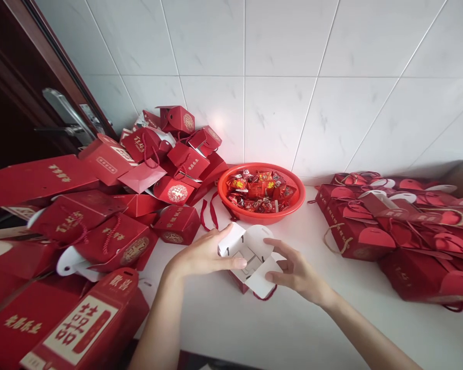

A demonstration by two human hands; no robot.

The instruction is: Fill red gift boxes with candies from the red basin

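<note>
A small red gift box (265, 280) with a white inside stands with its flaps spread, tilted so that I see into it. My left hand (196, 254) grips its left side, the thumb lying over the rim and the fingers behind the flap. On the other side my right hand (297, 272) holds the right flaps between thumb and fingers. A dark red cord shows below the box's near edge. The box holds no sweets that I can see. Just behind it sits a red plastic basket (262, 218) of red-wrapped sweets (256, 190).
A heap of red gift boxes (108, 236) with gold print and cords covers the left side. Rows of closed red boxes (358, 236) stand on the right of the white table (224, 329). White wall tiles (278, 113) rise behind, with a dark door (11, 77) at far left.
</note>
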